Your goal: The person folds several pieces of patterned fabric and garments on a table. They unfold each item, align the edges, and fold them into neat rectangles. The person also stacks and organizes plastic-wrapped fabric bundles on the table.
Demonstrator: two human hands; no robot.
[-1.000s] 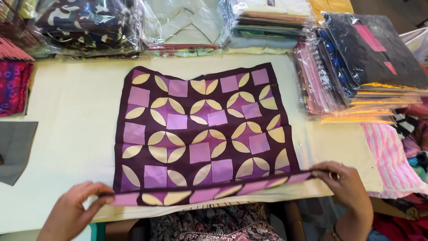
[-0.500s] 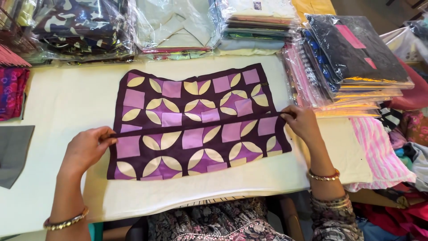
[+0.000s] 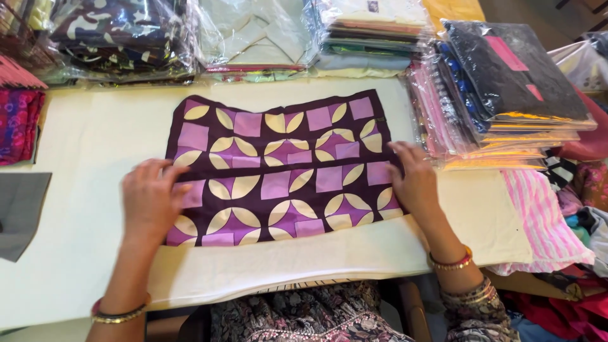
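Note:
A dark purple cloth (image 3: 285,168) with lilac squares and cream leaf shapes lies folded on the cream-covered table (image 3: 88,145). Its lower half is doubled up over the upper half. My left hand (image 3: 151,199) rests flat on the cloth's left end, fingers spread. At the cloth's right edge my right hand (image 3: 413,178) presses down, also flat with the fingers apart. Neither hand grips anything. Bangles show on both wrists.
Plastic-wrapped stacks of folded fabric line the table's far edge (image 3: 126,38) and the right side (image 3: 506,95). A pink patterned cloth (image 3: 18,126) and a grey piece (image 3: 19,212) lie at the left. A pink striped cloth (image 3: 544,221) hangs at the right.
Both hands lifted the cloth's near edge and folded it away from me over the upper half. They now lie flat on the folded cloth, which looks shorter front to back.

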